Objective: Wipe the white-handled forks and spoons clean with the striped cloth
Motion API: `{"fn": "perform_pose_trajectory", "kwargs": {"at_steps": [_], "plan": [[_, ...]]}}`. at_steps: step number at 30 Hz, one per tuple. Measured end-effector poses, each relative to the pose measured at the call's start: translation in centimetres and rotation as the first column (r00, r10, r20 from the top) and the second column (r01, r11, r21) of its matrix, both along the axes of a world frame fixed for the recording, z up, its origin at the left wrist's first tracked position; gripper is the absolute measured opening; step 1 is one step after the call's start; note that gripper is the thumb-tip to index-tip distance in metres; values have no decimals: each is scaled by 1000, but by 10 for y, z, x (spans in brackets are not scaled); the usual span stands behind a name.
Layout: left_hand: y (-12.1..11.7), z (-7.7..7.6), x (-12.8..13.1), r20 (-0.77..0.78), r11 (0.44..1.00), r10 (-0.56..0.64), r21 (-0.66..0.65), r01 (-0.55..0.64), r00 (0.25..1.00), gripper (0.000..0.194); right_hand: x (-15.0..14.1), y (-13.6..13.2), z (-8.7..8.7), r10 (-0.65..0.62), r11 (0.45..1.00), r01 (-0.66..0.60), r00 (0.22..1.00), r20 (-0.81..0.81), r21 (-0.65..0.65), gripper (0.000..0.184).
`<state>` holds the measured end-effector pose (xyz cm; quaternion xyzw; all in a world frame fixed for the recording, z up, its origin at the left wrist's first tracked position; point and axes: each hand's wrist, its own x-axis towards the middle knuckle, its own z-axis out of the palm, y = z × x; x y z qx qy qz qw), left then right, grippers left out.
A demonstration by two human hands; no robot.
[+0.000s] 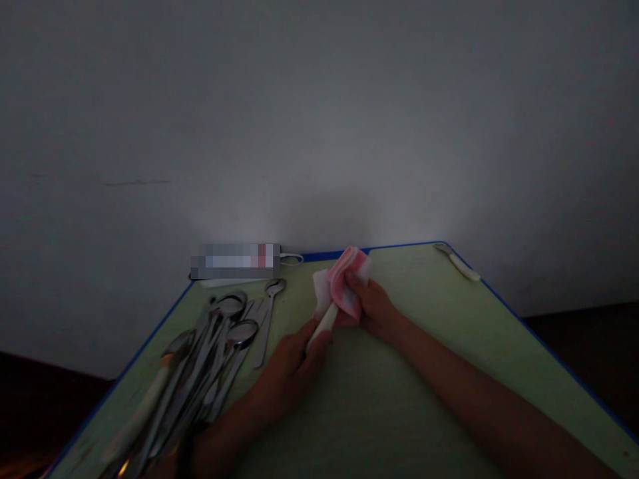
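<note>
"Head view: your left hand (294,359) is closed around a pale handle (327,324); your right hand (374,303) grips a pink-and-white cloth (341,276) folded about the handle's far end. Both are held over the middle of the table (409,279)."

"What is the first hazard?"

"Concealment. The working end of your piece is hidden in the folds; bowl, tines or edge, you cannot tell from this view. Were it pointed or sharp, a hard squeeze through the cloth could nick your right fingers. Loose folds are a second cause: should one slip, the piece could twist in your left grip."

"And by the left arm?"

"Your left forearm passes close to the pile of cutlery (204,369); contact cannot be confirmed. The pieces overlap, so a low wrist could snag one and drag others toward the left edge. A single spoon (264,326) just beside the pile is exposed to the same sweep."

"Anything further out?"

"A white-handled utensil (464,266) lies at the far right corner, its handle end by the blue rim. A jolt to the table could send it over. Dim light makes each fault easier for you to miss."
</note>
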<state>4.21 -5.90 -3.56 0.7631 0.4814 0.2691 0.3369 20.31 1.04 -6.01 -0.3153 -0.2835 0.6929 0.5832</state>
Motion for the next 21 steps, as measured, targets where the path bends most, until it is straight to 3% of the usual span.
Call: {"fn": "perform_pose_trajectory", "kwargs": {"at_steps": [5,10,15,18,21], "plan": [[1,0,0,7,998,52,-46,-52,999,32,2,5,-4,59,998,-56,997,-56,39,28],[1,-1,1,50,994,97,-56,-94,994,32,2,8,0,54,996,-44,990,-134,80,16],[1,0,0,63,993,116,-44,-113,991,32,0,5,12,195,957,-155,970,-146,245,35],[1,-1,0,35,993,118,-24,-117,992,32,3,2,11,127,967,-109,990,-63,232,36],[2,-2,1,2,996,85,-22,-85,996,30,13,-2,4,-1,975,-27,992,124,219,27]]}}
